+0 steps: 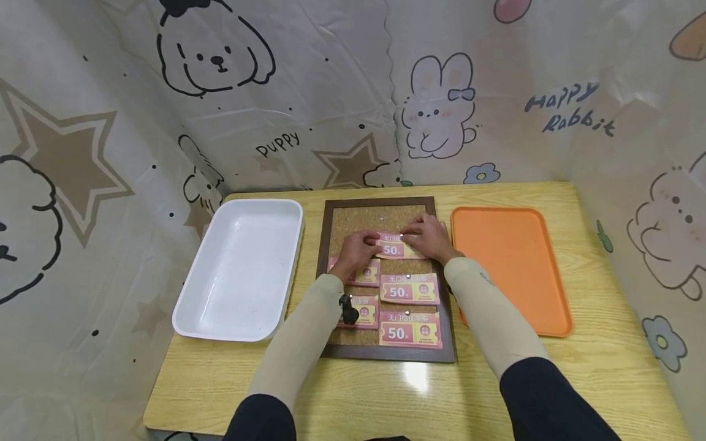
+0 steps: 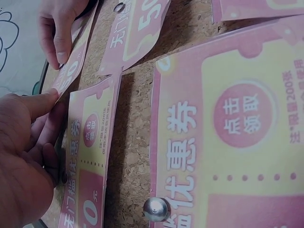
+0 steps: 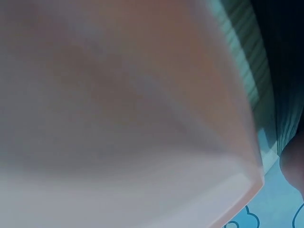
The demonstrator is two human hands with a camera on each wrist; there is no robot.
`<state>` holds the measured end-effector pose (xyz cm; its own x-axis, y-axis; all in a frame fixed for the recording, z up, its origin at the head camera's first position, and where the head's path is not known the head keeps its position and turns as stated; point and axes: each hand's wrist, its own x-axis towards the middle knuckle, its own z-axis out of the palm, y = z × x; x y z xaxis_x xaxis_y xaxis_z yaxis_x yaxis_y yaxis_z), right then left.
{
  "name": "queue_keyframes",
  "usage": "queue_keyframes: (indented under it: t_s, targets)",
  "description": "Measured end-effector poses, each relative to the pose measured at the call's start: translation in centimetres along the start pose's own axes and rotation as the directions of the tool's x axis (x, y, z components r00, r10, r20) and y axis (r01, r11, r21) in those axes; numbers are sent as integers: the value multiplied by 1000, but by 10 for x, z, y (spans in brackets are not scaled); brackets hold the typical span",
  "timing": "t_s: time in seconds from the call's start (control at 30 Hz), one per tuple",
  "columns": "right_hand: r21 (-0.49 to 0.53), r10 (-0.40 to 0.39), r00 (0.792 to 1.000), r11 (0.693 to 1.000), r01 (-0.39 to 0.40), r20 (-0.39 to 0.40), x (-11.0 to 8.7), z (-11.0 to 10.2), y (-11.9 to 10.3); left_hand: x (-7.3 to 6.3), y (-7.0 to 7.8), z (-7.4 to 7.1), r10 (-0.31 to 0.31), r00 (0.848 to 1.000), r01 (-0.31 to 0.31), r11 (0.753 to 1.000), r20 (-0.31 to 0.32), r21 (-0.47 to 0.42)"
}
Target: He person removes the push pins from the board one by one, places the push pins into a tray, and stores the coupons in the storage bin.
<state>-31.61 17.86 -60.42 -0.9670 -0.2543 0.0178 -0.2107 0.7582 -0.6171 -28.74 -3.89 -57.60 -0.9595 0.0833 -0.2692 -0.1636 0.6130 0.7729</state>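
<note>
A pink-and-yellow coupon [image 1: 390, 247] lies across the upper right part of a brown-framed cork board [image 1: 380, 354]. My left hand [image 1: 357, 252] pinches its left end between thumb and fingers, clearer in the left wrist view, where this coupon [image 2: 72, 71] slants away. At its top edge, near the middle, my right hand [image 1: 431, 237] has thumb and forefinger together on what seems a small pushpin, mostly hidden. Below, coupons [image 1: 409, 290] are fixed by silver round-headed pins [image 2: 156, 209]. My left hand and forearm partly cover the left column's coupons [image 1: 366, 274].
A white tray [image 1: 237, 269] stands left of the board, an orange tray [image 1: 510, 269] right of it, both on a wooden table [image 1: 386, 404]. Printed curtains [image 1: 342, 79] close in the back and sides. A blurred pale surface [image 3: 118, 142] fills most of the right wrist view.
</note>
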Motion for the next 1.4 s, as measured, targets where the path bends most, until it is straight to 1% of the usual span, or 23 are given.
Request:
queue_keyframes:
  t_s: [0.2, 0.43, 0.73, 1.13, 1.4]
  targets:
    - [3, 5, 1000, 1000, -5, -1, 2, 1, 1, 1, 0, 1, -2, 1000, 2, 1000, -1, -17]
    - [10, 13, 1000, 1000, -13, -1, 5, 3, 3, 2, -1, 2, 14, 1000, -14, 1000, -11, -24]
    - [18, 6, 1000, 1000, -6, 3, 3, 1, 1, 2, -1, 3, -7, 1000, 7, 1000, -13, -22]
    - [25, 22, 1000, 999, -23, 16, 3, 2, 2, 1, 0, 5, -10, 1000, 10, 1000, -14, -19]
    - [31, 21, 1000, 999, -21, 13, 4, 0, 2, 2, -1, 6, -25, 1000, 25, 999, -16, -21]
